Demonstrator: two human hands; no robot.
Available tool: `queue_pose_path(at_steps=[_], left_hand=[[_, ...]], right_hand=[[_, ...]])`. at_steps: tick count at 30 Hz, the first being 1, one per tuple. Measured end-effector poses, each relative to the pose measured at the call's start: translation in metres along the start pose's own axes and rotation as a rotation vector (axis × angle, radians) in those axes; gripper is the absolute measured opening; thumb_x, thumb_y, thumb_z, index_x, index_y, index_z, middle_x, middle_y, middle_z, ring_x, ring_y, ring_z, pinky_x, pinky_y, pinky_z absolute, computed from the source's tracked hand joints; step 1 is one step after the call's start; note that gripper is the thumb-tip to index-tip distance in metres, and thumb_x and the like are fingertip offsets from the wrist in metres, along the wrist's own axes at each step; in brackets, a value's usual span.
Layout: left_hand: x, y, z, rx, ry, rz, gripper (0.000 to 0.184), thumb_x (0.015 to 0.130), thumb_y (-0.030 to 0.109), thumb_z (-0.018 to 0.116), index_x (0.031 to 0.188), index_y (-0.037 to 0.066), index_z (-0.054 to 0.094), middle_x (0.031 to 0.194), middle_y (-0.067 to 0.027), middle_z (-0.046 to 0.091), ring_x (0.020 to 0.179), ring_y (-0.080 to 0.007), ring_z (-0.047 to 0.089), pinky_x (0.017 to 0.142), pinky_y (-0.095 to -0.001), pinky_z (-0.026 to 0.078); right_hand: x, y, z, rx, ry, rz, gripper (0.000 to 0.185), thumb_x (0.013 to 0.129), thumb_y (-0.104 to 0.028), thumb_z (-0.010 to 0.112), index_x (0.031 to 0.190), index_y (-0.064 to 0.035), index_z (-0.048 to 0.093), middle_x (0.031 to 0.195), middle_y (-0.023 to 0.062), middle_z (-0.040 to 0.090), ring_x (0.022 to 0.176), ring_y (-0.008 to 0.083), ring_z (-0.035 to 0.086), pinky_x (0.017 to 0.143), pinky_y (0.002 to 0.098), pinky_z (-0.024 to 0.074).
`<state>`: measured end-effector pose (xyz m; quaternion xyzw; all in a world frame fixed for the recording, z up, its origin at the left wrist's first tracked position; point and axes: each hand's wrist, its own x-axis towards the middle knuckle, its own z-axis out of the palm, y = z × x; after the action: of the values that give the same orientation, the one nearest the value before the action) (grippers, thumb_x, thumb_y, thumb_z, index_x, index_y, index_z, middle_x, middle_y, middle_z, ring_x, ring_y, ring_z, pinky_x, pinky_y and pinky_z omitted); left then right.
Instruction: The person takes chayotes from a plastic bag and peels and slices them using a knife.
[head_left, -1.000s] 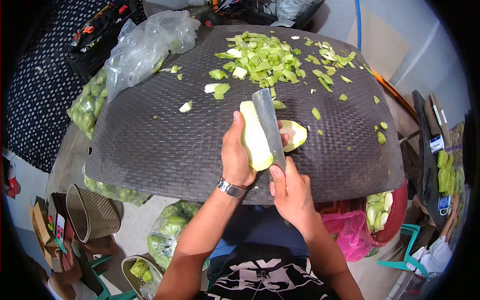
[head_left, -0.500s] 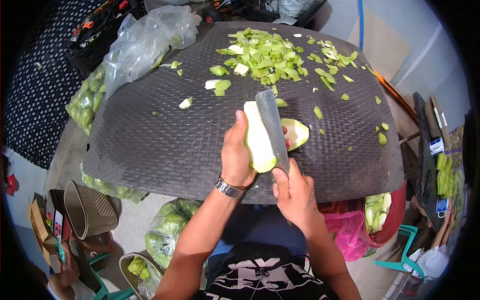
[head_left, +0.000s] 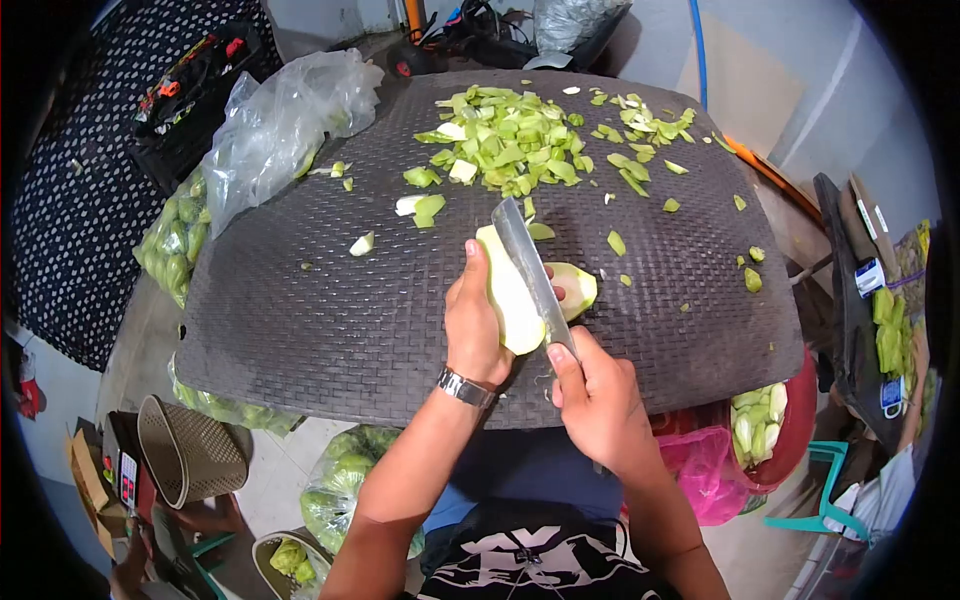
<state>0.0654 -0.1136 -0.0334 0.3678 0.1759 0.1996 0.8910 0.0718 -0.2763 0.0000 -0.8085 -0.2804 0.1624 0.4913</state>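
The left hand (head_left: 472,325) has its grip wrapped around a pale peeled piece (head_left: 508,300), thumb along the outer side and palm behind it, which seems meant to steady it while leaving its broad face open to the blade. The piece is held over the near middle of the surface (head_left: 330,310), long axis pointing roughly toward the far edge. The right hand (head_left: 603,400) has its grip closed on the knife (head_left: 528,258) at the handle end, thumb toward the base of the blade; that placing likely gives close control of the angle. The blade lies along the right side of the piece, tip toward the far edge.

Just right of the blade, beside the left fingertips, is a second cut piece (head_left: 574,292); whether those fingers support it cannot be told. Its face is pale and smooth, edged with green.

The surface is dark, with a woven, ridged texture and rounded corners. Thin, curved green trimmings (head_left: 510,140) are heaped toward the far edge, probably out of the hands' way, with flatter scraps scattered to the right. A crumpled translucent bag (head_left: 285,120) drapes over the far left corner. By the near right corner, lower down, a smooth red tub (head_left: 799,435) holds pale green pieces.
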Motion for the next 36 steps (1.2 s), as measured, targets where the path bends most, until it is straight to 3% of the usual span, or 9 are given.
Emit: queue_pose_path(at_steps=[4,9,12,14,16,20,22,26,36], left_hand=[[0.016,-0.006,-0.010,0.076,0.206,0.121,0.065,0.112,0.054,0.035,0.114,-0.006,0.059,0.097,-0.0215,0.070,0.083,-0.0321,0.074,0.073,-0.0440,0.063],[0.022,0.019,-0.019,-0.255,0.026,0.073,0.062,0.112,0.055,0.032,0.118,-0.001,0.056,0.107,-0.0221,0.067,0.093,-0.0352,0.068,0.084,-0.0464,0.058],[0.030,0.030,-0.016,-0.619,-0.245,-0.170,0.060,0.110,0.053,0.034,0.135,0.002,0.053,0.131,-0.0282,0.061,0.116,-0.0416,0.062,0.102,-0.0596,0.050],[0.030,0.038,0.001,-0.594,-0.312,-0.220,0.060,0.109,0.056,0.037,0.138,0.005,0.053,0.136,-0.0280,0.060,0.120,-0.0437,0.061,0.105,-0.0640,0.047],[0.043,0.038,0.000,-0.565,-0.377,-0.215,0.061,0.108,0.057,0.039,0.137,0.005,0.054,0.136,-0.0273,0.060,0.121,-0.0425,0.061,0.105,-0.0620,0.048],[0.086,0.034,-0.019,-0.552,-0.656,-0.103,0.062,0.106,0.060,0.043,0.134,0.006,0.057,0.137,-0.0258,0.061,0.124,-0.0391,0.061,0.104,-0.0583,0.048],[0.070,0.045,0.010,-0.541,-0.133,-0.002,0.073,0.102,0.071,0.041,0.125,0.005,0.061,0.133,-0.0219,0.062,0.113,-0.0358,0.064,0.095,-0.0537,0.052],[0.071,0.042,-0.013,-0.532,-0.415,0.058,0.083,0.096,0.081,0.040,0.108,0.003,0.064,0.128,-0.0206,0.062,0.104,-0.0347,0.063,0.095,-0.0510,0.051],[0.073,0.030,-0.014,-0.548,-0.481,0.089,0.084,0.097,0.081,0.037,0.108,0.004,0.069,0.117,-0.0165,0.068,0.106,-0.0357,0.068,0.109,-0.0574,0.048]], right_hand=[[-0.009,0.002,0.011,-0.051,0.127,-0.111,0.014,0.107,-0.016,0.057,0.103,-0.0023,0.054,0.073,0.0309,0.059,0.073,0.0535,0.061,0.059,0.0528,0.0456],[-0.007,-0.008,-0.011,0.343,0.206,0.204,0.020,0.108,-0.019,0.054,0.105,0.0000,0.059,0.069,0.0082,0.063,0.061,0.0200,0.067,0.058,0.0368,0.0503],[0.014,0.003,-0.029,0.278,0.189,0.073,0.024,0.106,-0.022,0.057,0.117,-0.0001,0.062,0.077,0.0116,0.068,0.070,0.0254,0.070,0.065,0.0386,0.0521],[0.043,0.017,-0.031,0.035,0.397,-0.297,0.031,0.106,-0.027,0.059,0.122,-0.0012,0.062,0.083,0.0134,0.070,0.074,0.0283,0.071,0.068,0.0409,0.0524],[0.063,0.012,-0.037,-0.095,0.429,-0.392,0.035,0.104,-0.032,0.061,0.123,-0.0018,0.063,0.085,0.0155,0.071,0.076,0.0312,0.071,0.071,0.0433,0.0524],[0.087,-0.015,-0.050,-0.195,0.175,-0.168,0.043,0.099,-0.043,0.067,0.106,-0.0010,0.062,0.081,0.0203,0.069,0.075,0.0378,0.070,0.070,0.0460,0.0522],[0.101,-0.012,-0.043,-0.273,0.091,-0.268,0.046,0.097,-0.047,0.070,0.100,-0.0015,0.060,0.078,0.0207,0.067,0.073,0.0396,0.069,0.068,0.0477,0.0521],[0.109,0.007,-0.008,-0.528,0.101,-0.452,0.069,0.086,-0.070,0.071,0.104,-0.0042,0.058,0.080,0.0173,0.072,0.073,0.0407,0.074,0.066,0.0496,0.0575],[0.102,0.011,0.004,-0.495,0.084,-0.396,0.080,0.084,-0.075,0.070,0.120,-0.0037,0.060,0.088,0.0194,0.076,0.074,0.0407,0.076,0.065,0.0499,0.0590]])
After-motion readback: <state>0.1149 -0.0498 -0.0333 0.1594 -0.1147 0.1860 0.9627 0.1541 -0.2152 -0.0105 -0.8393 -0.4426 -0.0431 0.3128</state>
